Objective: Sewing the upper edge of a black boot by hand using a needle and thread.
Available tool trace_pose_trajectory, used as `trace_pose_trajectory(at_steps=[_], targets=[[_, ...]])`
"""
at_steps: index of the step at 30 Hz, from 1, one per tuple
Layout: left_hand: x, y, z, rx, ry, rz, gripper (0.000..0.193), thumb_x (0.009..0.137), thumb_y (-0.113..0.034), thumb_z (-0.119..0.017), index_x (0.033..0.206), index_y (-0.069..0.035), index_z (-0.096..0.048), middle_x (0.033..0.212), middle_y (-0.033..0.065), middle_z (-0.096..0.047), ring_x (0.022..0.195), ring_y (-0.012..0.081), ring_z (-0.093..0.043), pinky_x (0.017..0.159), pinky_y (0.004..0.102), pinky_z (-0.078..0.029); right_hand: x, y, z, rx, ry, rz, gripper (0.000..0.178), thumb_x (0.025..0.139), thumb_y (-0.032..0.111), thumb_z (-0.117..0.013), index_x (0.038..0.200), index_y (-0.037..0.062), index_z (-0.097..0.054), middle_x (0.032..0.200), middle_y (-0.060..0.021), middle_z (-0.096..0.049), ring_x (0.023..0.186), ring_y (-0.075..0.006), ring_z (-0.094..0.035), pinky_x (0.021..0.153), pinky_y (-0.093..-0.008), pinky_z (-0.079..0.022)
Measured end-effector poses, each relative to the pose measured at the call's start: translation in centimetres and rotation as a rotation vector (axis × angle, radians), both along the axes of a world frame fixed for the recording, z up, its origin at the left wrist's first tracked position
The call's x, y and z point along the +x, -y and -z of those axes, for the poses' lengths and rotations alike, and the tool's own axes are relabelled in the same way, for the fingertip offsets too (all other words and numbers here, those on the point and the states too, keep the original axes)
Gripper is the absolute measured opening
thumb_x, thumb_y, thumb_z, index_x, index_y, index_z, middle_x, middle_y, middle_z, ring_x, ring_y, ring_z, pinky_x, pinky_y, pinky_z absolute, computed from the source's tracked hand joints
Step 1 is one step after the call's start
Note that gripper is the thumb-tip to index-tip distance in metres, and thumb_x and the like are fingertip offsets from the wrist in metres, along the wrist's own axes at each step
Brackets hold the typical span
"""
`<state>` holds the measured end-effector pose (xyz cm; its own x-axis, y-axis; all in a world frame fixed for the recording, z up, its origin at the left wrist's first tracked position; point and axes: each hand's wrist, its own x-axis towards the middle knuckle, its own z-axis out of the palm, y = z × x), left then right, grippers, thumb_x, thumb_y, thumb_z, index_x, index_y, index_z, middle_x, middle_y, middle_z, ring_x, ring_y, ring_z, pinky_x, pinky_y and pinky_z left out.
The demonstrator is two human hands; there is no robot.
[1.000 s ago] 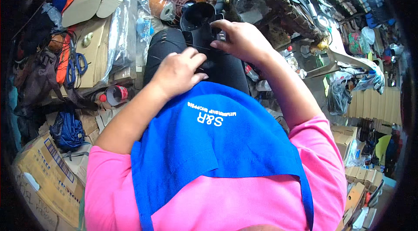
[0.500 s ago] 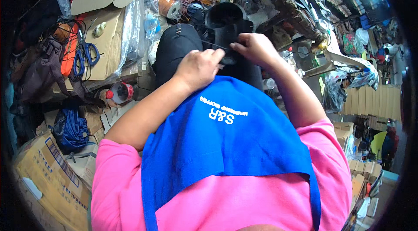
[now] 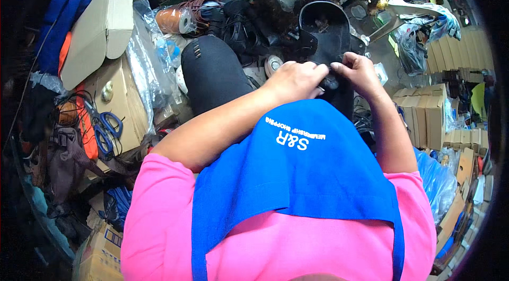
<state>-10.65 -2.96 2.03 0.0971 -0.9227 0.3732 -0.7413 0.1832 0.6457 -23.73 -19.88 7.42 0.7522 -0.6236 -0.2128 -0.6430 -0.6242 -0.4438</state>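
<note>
Head view: black boot [image 3: 326, 37] sits upper middle of frame, long way running up and down. Left hand [image 3: 297, 80] and right hand [image 3: 356, 69] both pinch its near edge, fingertips almost touching. Right hand a bit higher. Blue apron [image 3: 297, 169] below.

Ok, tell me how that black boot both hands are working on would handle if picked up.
The black boot would probably flop somewhat: its open shaft looks like soft, leather-like material. It likely weighs little for its bulk, being hollow. The left hand and right hand pinch a small part at its front; the matte surface suggests it would not slip.
</note>
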Motion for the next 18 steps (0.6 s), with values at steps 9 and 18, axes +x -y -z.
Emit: trace_pose_trajectory(at_steps=[9, 18], targets=[[5.5, -10.7, -3.9, 0.154, -0.511, -0.271, 0.024, 0.088, -0.008, -0.052, 0.11, -0.003, -0.061, 0.117, 0.0112, -0.057, 0.109, 0.0193, -0.053, 0.084, 0.0314, -0.046, -2.4, 7.5, 4.5, 0.163, 0.117, -0.059, 0.039, 0.082, 0.029, -0.072, 0.068, 0.0024, -0.046, 0.058, -0.0004, -0.041, 0.059, -0.0097, -0.037, 0.053, -0.0304, -0.035], [4.1, -11.3, -5.8, 0.096, -0.976, -0.626, 0.029, 0.097, -0.014, -0.047, 0.12, 0.002, -0.053, 0.112, 0.0138, -0.062, 0.114, 0.0265, -0.057, 0.102, 0.039, -0.039, -1.3, 9.2, 7.3, 0.455, 0.294, -0.078, 0.034, 0.081, 0.022, -0.073, 0.067, 0.0028, -0.049, 0.058, 0.0017, -0.041, 0.061, -0.0064, -0.036, 0.053, -0.0268, -0.033]])
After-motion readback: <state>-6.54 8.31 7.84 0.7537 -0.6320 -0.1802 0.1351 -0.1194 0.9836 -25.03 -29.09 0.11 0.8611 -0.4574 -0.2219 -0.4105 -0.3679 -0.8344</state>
